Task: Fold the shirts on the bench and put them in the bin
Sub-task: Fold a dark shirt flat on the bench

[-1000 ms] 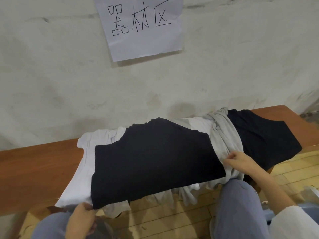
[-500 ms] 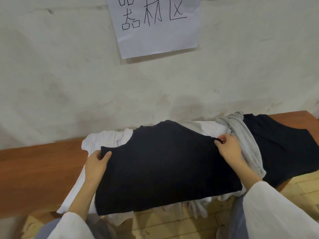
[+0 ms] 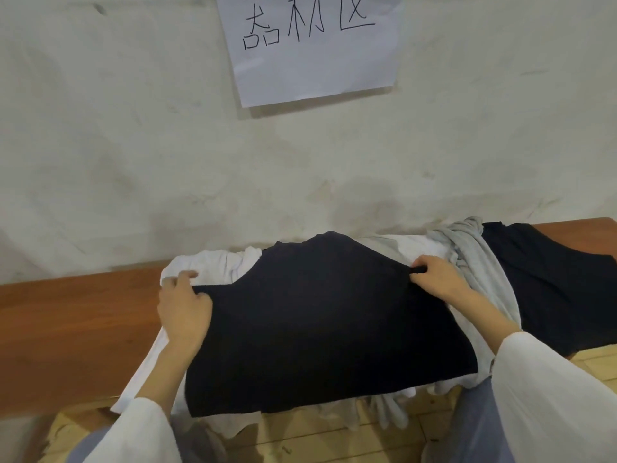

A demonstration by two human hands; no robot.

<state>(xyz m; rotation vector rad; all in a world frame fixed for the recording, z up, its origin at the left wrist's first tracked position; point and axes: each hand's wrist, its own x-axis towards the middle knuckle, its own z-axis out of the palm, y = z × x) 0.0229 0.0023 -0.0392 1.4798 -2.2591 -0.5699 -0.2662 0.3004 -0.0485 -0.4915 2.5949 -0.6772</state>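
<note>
A dark navy shirt (image 3: 317,322) lies spread on top of a pile of shirts on the wooden bench (image 3: 66,322). My left hand (image 3: 183,309) grips its far left corner. At the far right corner my right hand (image 3: 434,279) pinches a bunched bit of the dark cloth. Under it lies a white shirt (image 3: 213,265), with a light grey shirt (image 3: 474,259) twisted to the right. A second dark shirt (image 3: 551,295) is spread at the bench's right end. No bin is in view.
The bench stands against a rough white wall, where a paper sign (image 3: 310,45) with handwritten characters hangs. Bare bench top shows to the left of the pile. Pale wooden floor boards (image 3: 317,439) and my knees are below the bench's front edge.
Both hands have left the near edge of the dark shirt and moved up to its far corners, where they now hold the cloth. The view has tilted upward slightly.
</note>
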